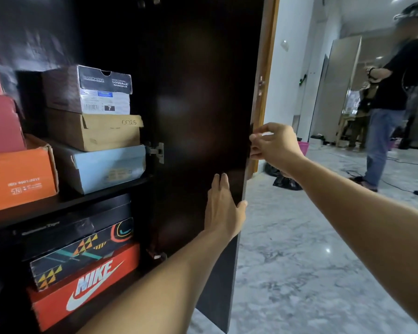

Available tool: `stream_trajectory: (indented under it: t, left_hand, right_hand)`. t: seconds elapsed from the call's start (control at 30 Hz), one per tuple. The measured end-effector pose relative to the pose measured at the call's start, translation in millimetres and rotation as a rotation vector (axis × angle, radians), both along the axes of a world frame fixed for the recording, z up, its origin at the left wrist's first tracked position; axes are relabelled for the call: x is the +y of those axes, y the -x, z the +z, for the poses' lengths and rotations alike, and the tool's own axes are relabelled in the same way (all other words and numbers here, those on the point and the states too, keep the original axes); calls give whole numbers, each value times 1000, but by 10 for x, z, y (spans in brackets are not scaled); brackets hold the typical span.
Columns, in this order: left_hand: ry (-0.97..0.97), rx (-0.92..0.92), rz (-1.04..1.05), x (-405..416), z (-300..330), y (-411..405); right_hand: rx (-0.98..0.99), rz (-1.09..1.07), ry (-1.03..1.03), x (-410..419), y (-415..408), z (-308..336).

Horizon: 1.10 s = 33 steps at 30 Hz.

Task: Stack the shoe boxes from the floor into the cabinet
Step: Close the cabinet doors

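Observation:
The dark cabinet door [198, 104] stands open in front of me. My left hand [223, 208] lies flat against its inner face, fingers straight, thumb hooked at the door's edge. My right hand [273, 145] grips the door's outer edge higher up, fingers curled round it. Inside the cabinet, shoe boxes are stacked on two shelves: a Skechers box [92, 90] on a brown cardboard box [94, 132] on a light blue box [104, 167]. Below the shelf [70, 201] sit a black box [77, 225], a patterned box [82, 251] and a red Nike box [87, 283].
An orange box [19, 179] and pink boxes [0, 121] fill the cabinet's left side. To the right is marble floor [311, 261] with a black bag [286, 182] and cables. A person [391, 97] stands at the far right near a doorway.

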<state>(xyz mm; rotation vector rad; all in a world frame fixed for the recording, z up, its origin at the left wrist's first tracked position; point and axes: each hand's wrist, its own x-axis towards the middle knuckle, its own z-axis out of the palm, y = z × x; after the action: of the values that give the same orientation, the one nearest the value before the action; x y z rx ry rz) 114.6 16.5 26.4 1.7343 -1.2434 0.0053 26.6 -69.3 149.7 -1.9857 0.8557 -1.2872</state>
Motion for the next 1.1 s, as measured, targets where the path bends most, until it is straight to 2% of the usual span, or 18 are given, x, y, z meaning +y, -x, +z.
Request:
stream_trajectory:
  t: [0.37,0.5,0.57,0.67,0.73,0.9,1.0,1.1]
  left_hand:
    - [353,118,97,578,-240,-250]
    - [403,59,153,951,-251,-401]
    - [423,-29,168,1159,-251,-496]
    - [399,-287,216,1360,-267,-678]
    - [312,-482,352,1472,-270,-850]
    - [-6,-809,636,1768,-195,-1212]
    - [-93,-933,710,1889,-173,-1419]
    - [-150,-961,755,1955,-129,-1606]
  right_hand:
    - [157,467,0,628,-96,229]
    - [128,592,86,825,-316,223]
    - [100,624,173,920,-503,209]
    - [120,603,386,1058,-796,196]
    - [163,578,510,1165,-1015,194]
    - [206,591,552,1320,-1499,176]
    - [277,530,623,1368,-1717,157]
    - [300,463,657,1441,-1894,159]
